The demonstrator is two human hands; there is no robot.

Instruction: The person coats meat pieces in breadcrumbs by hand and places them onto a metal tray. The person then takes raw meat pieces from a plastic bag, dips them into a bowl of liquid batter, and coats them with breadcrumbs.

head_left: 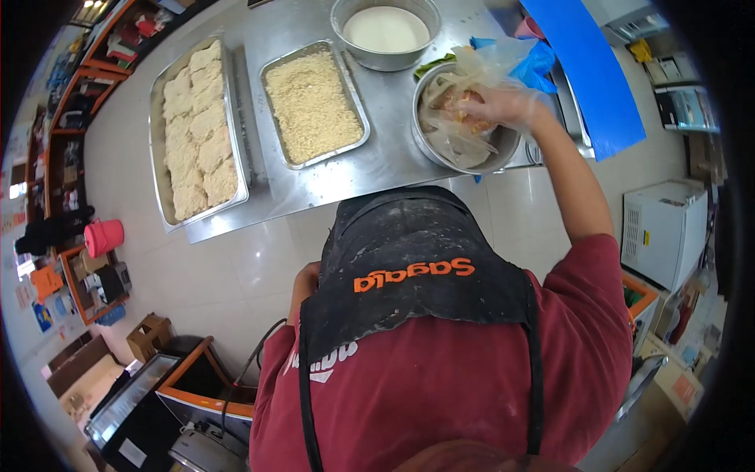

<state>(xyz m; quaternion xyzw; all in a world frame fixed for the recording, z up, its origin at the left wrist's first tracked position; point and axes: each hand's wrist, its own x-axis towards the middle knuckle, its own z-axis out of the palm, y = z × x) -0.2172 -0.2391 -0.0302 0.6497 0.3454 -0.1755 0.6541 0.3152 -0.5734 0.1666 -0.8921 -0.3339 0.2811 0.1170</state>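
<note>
Head camera, looking down over a metal table (389, 130): the person's right hand (503, 106) is at the right of the frame, down inside a round metal bowl (511, 149). Thin clear plastic, perhaps a glove, seems to cover it, and a crumpled plastic bag (464, 153) lines the bowl. The fingers are on reddish-yellow pieces (458, 106), but I can't tell from here whether they grip one or just rest among them. As for the left hand, its arm (303, 285) slips behind the black apron (417, 220), so what it does is hidden from me.

Over at the upper left, a long tray (241, 177) is covered nearly end to end with pale, crumb-coated pieces (197, 130). I'd judge that a good share of the work is done. Next to it sits a tray (334, 153) of loose crumbs (313, 106), with no separate piece that I can make out on top, and a pan (385, 61) of white liquid stands at top centre. What's left looks to be the bowl's contents; the bag hides how much.
</note>
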